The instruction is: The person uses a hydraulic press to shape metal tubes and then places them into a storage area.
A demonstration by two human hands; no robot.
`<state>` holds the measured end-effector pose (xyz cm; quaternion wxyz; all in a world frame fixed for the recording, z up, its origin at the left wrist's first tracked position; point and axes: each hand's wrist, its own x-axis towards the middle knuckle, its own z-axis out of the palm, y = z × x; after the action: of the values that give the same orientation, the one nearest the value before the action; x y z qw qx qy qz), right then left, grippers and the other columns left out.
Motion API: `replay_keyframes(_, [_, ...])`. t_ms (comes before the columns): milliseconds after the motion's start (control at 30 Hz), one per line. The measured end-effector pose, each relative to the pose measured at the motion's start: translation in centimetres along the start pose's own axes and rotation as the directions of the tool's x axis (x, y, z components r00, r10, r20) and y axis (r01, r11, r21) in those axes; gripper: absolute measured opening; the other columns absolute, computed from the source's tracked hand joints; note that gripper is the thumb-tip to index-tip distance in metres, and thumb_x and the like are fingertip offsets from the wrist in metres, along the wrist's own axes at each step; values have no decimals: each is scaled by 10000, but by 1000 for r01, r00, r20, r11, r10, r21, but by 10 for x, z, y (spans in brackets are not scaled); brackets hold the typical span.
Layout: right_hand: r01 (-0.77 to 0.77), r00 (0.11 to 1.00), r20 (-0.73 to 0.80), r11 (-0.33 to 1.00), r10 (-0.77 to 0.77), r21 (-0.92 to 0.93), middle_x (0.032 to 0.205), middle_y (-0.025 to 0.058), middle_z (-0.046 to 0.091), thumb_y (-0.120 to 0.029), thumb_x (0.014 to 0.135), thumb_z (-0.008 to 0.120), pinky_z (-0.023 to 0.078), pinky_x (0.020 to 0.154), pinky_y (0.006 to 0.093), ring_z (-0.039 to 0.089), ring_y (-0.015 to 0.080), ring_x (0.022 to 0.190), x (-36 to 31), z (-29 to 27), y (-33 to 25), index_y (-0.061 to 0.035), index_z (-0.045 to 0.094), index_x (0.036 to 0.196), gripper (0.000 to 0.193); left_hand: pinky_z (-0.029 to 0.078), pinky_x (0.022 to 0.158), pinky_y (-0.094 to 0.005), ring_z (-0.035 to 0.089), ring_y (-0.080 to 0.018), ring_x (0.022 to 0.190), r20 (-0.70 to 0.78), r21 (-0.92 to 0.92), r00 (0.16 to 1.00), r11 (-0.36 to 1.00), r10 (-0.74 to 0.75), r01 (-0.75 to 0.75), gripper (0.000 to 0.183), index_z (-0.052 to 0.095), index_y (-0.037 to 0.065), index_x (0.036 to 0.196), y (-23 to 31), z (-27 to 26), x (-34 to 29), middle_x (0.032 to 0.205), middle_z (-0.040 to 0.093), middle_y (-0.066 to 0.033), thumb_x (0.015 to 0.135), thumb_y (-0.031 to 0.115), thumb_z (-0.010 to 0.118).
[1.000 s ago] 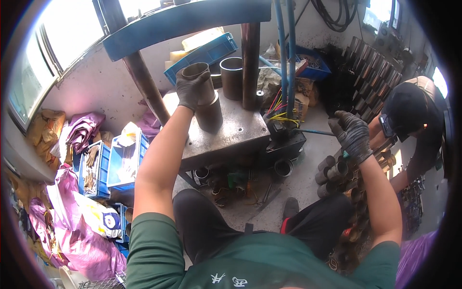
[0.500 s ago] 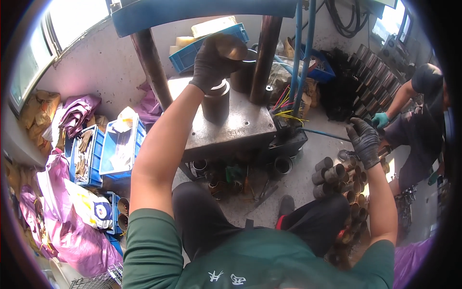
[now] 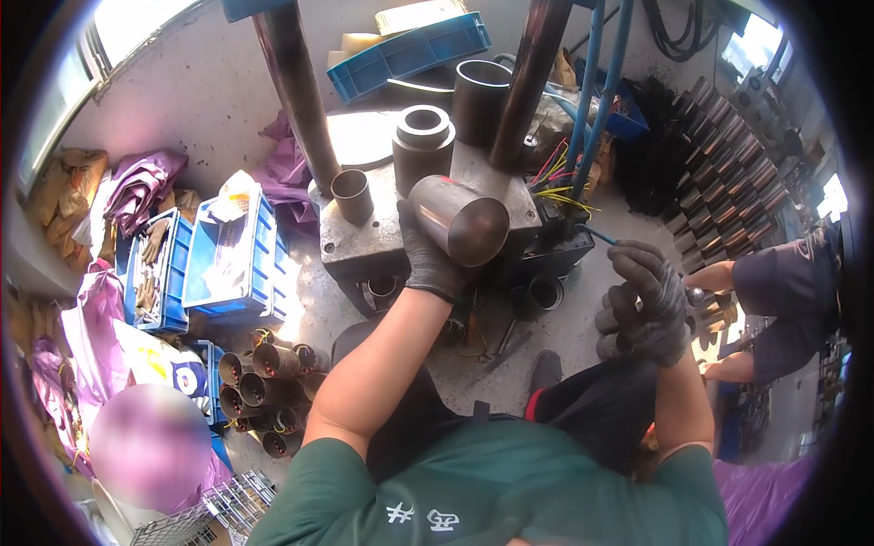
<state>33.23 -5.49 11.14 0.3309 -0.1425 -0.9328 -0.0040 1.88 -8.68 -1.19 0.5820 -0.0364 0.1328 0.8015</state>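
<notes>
In my gloved left hand (image 3: pixel 430 259) is a shiny metal cylinder (image 3: pixel 455 217), tilted, its round end toward me and to the right. It hangs at the front edge of a steel press table (image 3: pixel 364 247). Just behind it on the table stands a stepped grey metal fixture (image 3: pixel 425 150) with a ring-shaped top. A short open metal sleeve (image 3: pixel 352 196) stands to its left, a wider dark open cylinder (image 3: pixel 482 100) behind to the right. My gloved right hand (image 3: pixel 646 305) is raised at the right, fingers bent but apart, beside the end of a thin blue rod (image 3: pixel 596 234).
Two press columns (image 3: pixel 296 91) rise from the table. Blue crates (image 3: pixel 232 259) and metal tubes (image 3: pixel 264 373) lie at left. Stacked cylinders (image 3: pixel 728 173) line the right wall. Another person (image 3: pixel 787 291) works at the right. A wire basket (image 3: pixel 214 510) is at lower left.
My left hand has come down and toward me from above the fixture, and the cylinder now shows clearly. My right hand has moved down and left. The view has shifted slightly.
</notes>
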Motion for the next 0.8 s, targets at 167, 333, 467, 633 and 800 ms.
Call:
replay_keyframes(167, [-398,917,223,808,332,435,1074,156,712,-49,902,691,557,880,376,702,290,995,-1,90,26,-19,693,1172,272,492,1108,-514,566,-364,1277,149,-104,987,991,-66,82,1089,374,56,1506,13,-9,8,1390,546,-214,802,862,568])
replay_keyframes(333, [-595,803,396,598,445,537,1006,128,739,-83,951,674,554,879,337,715,220,955,-23,117,36,2,716,1138,210,500,1086,-520,579,-384,1217,361,-118,932,990,-33,81,1047,382,32,1469,20,0,7,1309,562,-215,801,786,672])
replay_keyframes(467, [-643,744,399,414,536,644,1016,83,745,-120,985,656,555,884,307,701,153,965,-22,111,37,9,699,1177,235,500,1072,-481,583,-329,1234,386,312,922,943,-19,-112,882,426,87,1457,16,23,-9,1301,578,-134,845,643,733])
replay_keyframes(633, [-560,713,360,180,601,809,1009,78,742,-142,1002,643,553,894,306,691,142,965,-19,107,42,-4,689,1187,234,474,1109,-424,554,-296,1292,748,601,600,94,283,-794,1212,190,70,1568,-14,34,-24,1409,498,-168,647,169,971])
replay_keyframes(800, [-555,697,350,161,626,816,1009,80,732,-169,1015,636,548,909,308,682,145,955,-20,103,41,-11,685,1187,239,450,1129,-434,543,-309,1322,834,546,518,-149,191,-825,1278,171,35,1561,-28,22,-19,1417,517,-164,585,150,987])
